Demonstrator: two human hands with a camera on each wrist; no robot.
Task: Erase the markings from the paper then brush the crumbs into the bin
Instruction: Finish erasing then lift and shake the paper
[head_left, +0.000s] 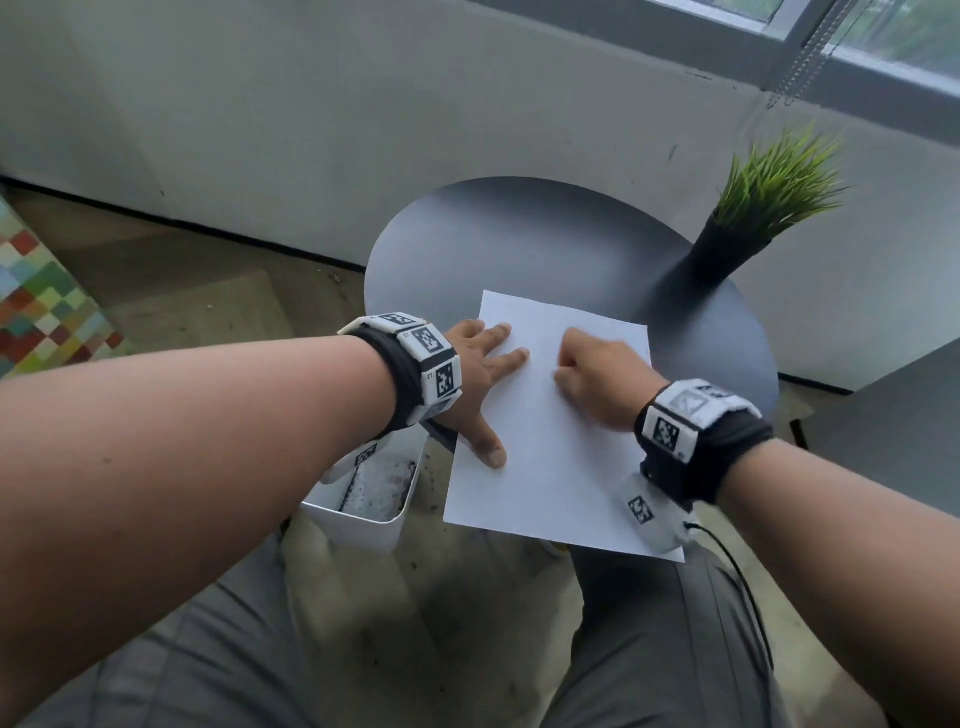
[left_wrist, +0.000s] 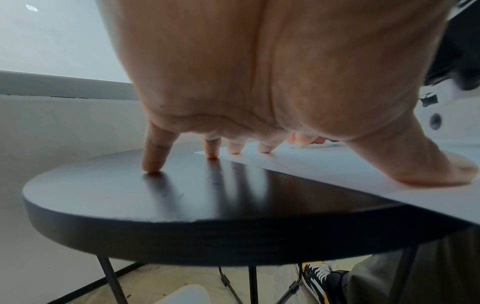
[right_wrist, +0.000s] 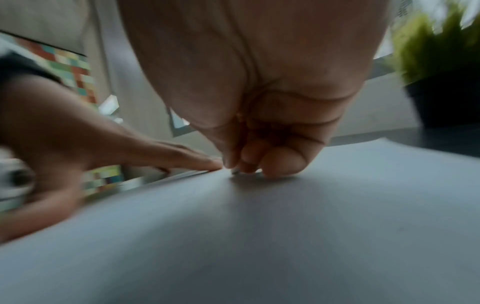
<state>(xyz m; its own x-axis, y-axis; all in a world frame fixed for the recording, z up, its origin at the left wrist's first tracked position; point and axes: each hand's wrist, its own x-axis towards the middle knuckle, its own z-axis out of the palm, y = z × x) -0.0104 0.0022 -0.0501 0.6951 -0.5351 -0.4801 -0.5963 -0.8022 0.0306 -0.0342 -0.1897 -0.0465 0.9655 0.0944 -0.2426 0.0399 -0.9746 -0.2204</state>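
Erasing step: my flat left hand (head_left: 475, 371) pins the paper (head_left: 550, 457); my curled right hand (head_left: 597, 376) rubs, grip contents unclear; brushing crumbs next.

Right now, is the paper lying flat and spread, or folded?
Spread flat. The paper lies unfolded on the round table, near edge overhanging. The left hand presses its left side with straight fingers.

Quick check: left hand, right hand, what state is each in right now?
Left hand: open, fingers spread flat, pressing the paper down.
Right hand: fingers curled, tips on the paper; something small may be pinched, but it cannot be told.
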